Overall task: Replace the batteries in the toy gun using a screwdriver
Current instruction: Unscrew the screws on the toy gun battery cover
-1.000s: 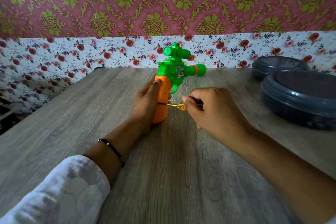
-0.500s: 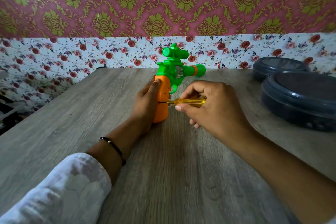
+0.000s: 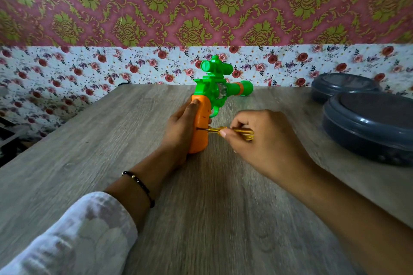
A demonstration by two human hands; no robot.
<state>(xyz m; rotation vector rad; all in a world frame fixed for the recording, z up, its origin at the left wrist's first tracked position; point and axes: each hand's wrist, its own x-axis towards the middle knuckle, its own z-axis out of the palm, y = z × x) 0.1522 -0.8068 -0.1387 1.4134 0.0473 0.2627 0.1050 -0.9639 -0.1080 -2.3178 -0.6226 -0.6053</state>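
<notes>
A green toy gun (image 3: 214,89) with an orange grip (image 3: 201,127) stands on the wooden table (image 3: 89,163), grip end down, barrel pointing right. My left hand (image 3: 178,127) grips the orange grip from the left, thumb near its top. My right hand (image 3: 266,140) pinches a small screwdriver (image 3: 228,130) with a yellow see-through handle, held level. Its metal tip sits in a hole on the side of the grip. Most of the handle is hidden by my fingers.
Two dark grey round lidded containers stand at the right, one (image 3: 371,127) near the table's edge and one (image 3: 342,86) behind it against the floral wall. Bare wood lies left of the gun and in front of my hands.
My right hand has turned on the screwdriver: a second ago only a short bit of handle showed, now more of the yellow handle lies across my fingers. The gun and left hand have stayed put.
</notes>
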